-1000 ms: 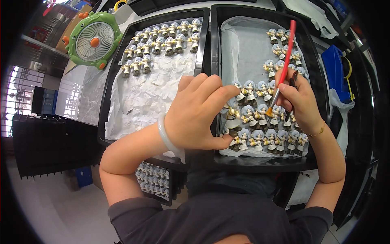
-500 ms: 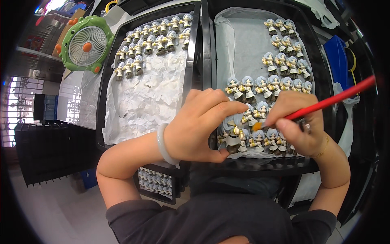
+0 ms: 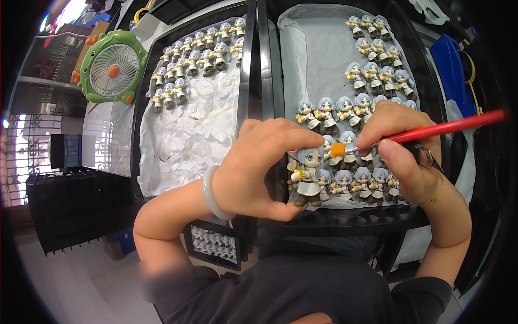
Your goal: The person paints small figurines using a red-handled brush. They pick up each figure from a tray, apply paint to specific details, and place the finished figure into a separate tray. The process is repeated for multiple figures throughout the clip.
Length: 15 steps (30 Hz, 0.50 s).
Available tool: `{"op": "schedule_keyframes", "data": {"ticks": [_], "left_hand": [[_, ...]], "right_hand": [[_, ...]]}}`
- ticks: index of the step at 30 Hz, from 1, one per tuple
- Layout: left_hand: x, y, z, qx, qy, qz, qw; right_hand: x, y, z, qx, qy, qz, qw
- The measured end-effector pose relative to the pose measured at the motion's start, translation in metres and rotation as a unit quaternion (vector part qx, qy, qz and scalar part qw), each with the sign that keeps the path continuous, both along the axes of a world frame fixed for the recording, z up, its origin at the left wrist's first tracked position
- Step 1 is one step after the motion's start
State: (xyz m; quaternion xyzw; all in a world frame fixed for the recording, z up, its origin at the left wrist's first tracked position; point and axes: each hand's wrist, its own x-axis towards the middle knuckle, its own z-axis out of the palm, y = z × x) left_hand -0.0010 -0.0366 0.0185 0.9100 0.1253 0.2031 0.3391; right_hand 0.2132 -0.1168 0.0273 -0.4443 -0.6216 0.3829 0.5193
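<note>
- A small figurine [image 3: 308, 175] with pale blue-grey hair and a cream outfit is gripped upright in the left hand [image 3: 253, 170], fingers curled shut around it, just above the near rim of the right tray [image 3: 270, 65].
- A red-handled brush [image 3: 431, 129] is pinched closed in the right hand [image 3: 404, 148]; its orange tip [image 3: 338, 149] lies at the figurine's head, apparently touching the hair, though contact is hard to confirm.
- Compared with a second ago, the brush has been swung from nearly upright to nearly level, and the figurine has been lifted clear of its rows; painting of the head is judged to be under way.
- More matching figurines [image 3: 372, 73] are stood in rows on white paper in the right tray, behind both hands.
- The left tray [image 3: 137, 140], beside the right tray, carries another batch [image 3: 197, 54] at its far end.
- A green fan [image 3: 110, 67] is seen left of the left tray.
- A pale bangle [image 3: 209, 191] is worn on the left wrist.
</note>
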Motion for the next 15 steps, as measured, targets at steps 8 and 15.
{"op": "schedule_keyframes", "data": {"ticks": [8,15], "left_hand": [[-0.002,0.002,0.000,-0.003,0.013,-0.002,1.000],[-0.029,0.070,-0.002,-0.099,-0.147,0.128,0.976]], "right_hand": [[-0.001,0.004,-0.001,0.055,-0.064,0.055,0.995],[0.001,0.002,0.001,-0.077,0.047,-0.018,0.996]]}}
